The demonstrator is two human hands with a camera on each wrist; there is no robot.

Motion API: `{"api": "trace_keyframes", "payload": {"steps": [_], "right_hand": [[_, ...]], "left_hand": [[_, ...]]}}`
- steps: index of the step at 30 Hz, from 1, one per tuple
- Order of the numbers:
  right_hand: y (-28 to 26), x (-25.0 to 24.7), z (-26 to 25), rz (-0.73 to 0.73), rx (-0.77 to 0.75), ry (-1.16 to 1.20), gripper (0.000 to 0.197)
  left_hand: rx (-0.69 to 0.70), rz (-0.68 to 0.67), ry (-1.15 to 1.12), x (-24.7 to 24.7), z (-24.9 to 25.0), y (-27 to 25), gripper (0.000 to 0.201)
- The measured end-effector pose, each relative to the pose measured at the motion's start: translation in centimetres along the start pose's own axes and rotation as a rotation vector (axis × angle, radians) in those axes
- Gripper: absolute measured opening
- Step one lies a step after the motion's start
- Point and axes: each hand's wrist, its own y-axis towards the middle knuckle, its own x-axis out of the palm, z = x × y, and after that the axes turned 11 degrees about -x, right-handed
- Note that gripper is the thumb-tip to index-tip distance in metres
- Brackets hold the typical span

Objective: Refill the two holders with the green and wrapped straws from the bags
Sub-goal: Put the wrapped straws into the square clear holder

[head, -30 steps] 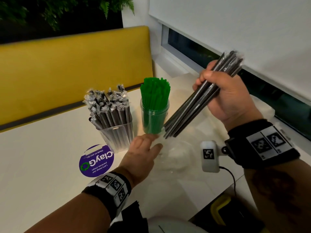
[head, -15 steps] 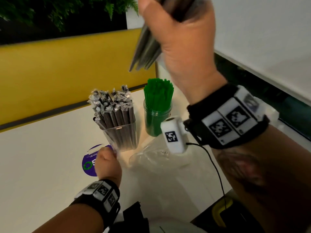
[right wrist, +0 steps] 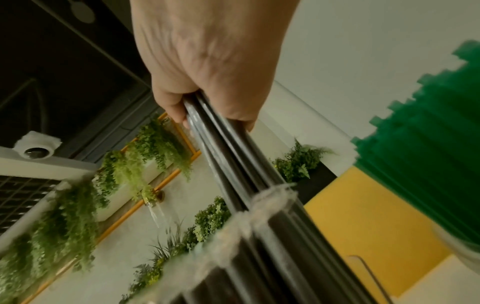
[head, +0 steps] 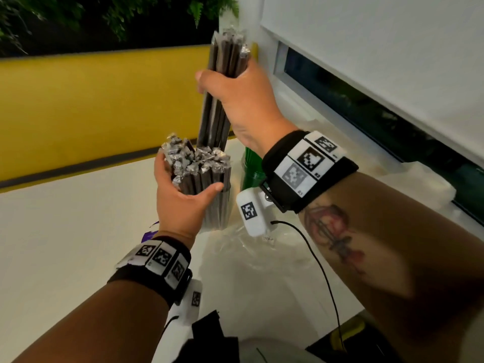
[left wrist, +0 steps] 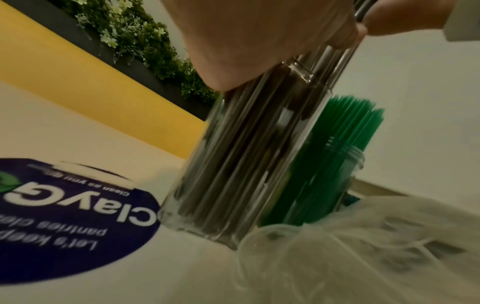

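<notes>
My right hand (head: 231,85) grips a bundle of dark wrapped straws (head: 227,56), held upright, with its lower ends among the straw tops of the clear holder (head: 221,210). My left hand (head: 188,179) curls around the wrapped straws (head: 193,163) that stand in that holder, thumb in front and fingers behind. The holder of green straws (head: 250,166) stands just to the right, mostly hidden by my right wrist. The left wrist view shows the clear holder (left wrist: 246,164) beside the green straws (left wrist: 342,139). In the right wrist view the bundle (right wrist: 233,164) runs down out of my fist.
A crumpled clear plastic bag (head: 251,247) lies on the white table (head: 65,244) in front of the holders. A purple round sticker (left wrist: 64,205) is on the table to the left of the clear holder. A yellow bench back (head: 91,106) lies behind, a window sill to the right.
My right hand came down from above and turned the bundle upright onto the clear holder. My left hand rose from the holder's base to clasp the standing straws.
</notes>
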Motion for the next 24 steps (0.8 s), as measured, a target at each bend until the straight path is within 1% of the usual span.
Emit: {"api": "trace_keyframes", "payload": {"steps": [3, 6, 7, 8, 9, 10, 11, 12, 13, 14, 15, 16, 17, 18, 20, 21, 22, 24], "right_hand": [[-0.8, 0.3, 2.1, -0.078, 0.097, -0.019, 0.019], [-2.6, 0.6, 5.3, -0.258, 0.253, -0.119, 0.022], [-3.1, 0.6, 6.0, -0.312, 0.293, -0.118, 0.026], [-3.4, 0.5, 6.3, -0.366, 0.314, -0.106, 0.037], [-3.4, 0.4, 6.4, -0.424, 0.321, -0.097, 0.051], [-3.3, 0.2, 6.0, -0.472, 0.302, -0.099, 0.065], [-3.1, 0.0, 5.4, -0.483, 0.24, -0.131, 0.076], [-2.7, -0.2, 4.6, -0.447, 0.121, -0.184, 0.084], [-2.2, -0.4, 3.5, -0.376, -0.06, -0.252, 0.09], [-1.8, -0.4, 2.4, -0.299, -0.277, -0.31, 0.09], [-1.3, -0.2, 1.5, -0.251, -0.48, -0.363, 0.086], [-0.9, 0.1, 1.0, -0.248, -0.614, -0.437, 0.081], [-0.6, 0.5, 1.1, -0.304, -0.646, -0.533, 0.078], [-0.6, 0.9, 1.4, -0.432, -0.574, -0.639, 0.076], [-1.6, 1.5, 3.0, -0.745, -0.305, -0.821, 0.07], [-2.3, 1.8, 3.9, -0.839, -0.197, -0.856, 0.069], [-2.8, 2.0, 4.7, -0.884, -0.124, -0.861, 0.071], [-2.6, 2.4, 4.8, -0.92, -0.092, -0.843, 0.074]], "left_hand": [[-0.013, 0.019, -0.048, 0.5, 0.2, 0.5, 0.1], [-0.041, 0.021, -0.065, 0.8, 0.0, 0.6, 0.101], [-0.045, 0.021, -0.062, 0.9, 0.0, 0.5, 0.103], [-0.048, 0.023, -0.061, 0.9, -0.1, 0.5, 0.104], [-0.051, 0.025, -0.063, 1.0, -0.3, 0.4, 0.104], [-0.052, 0.026, -0.068, 1.0, -0.5, 0.4, 0.103], [-0.057, 0.028, -0.069, 1.0, -0.7, 0.4, 0.103], [-0.066, 0.033, -0.072, 1.0, -1.0, 0.5, 0.103], [-0.074, 0.039, -0.074, 1.0, -1.1, 0.5, 0.104], [-0.076, 0.043, -0.069, 1.0, -1.3, 0.5, 0.105], [-0.071, 0.049, -0.063, 1.1, -1.3, 0.5, 0.104], [-0.064, 0.051, -0.055, 1.2, -1.3, 0.5, 0.103], [-0.053, 0.049, -0.045, 1.3, -1.3, 0.5, 0.102], [-0.04, 0.045, -0.031, 1.5, -1.2, 0.5, 0.101], [-0.026, 0.046, -0.007, 1.6, -1.3, 0.7, 0.101], [-0.031, 0.051, -0.008, 1.6, -1.4, 0.9, 0.102], [-0.04, 0.053, -0.009, 1.5, -1.4, 1.0, 0.102], [-0.045, 0.059, -0.011, 1.3, -1.5, 1.1, 0.1]]}}
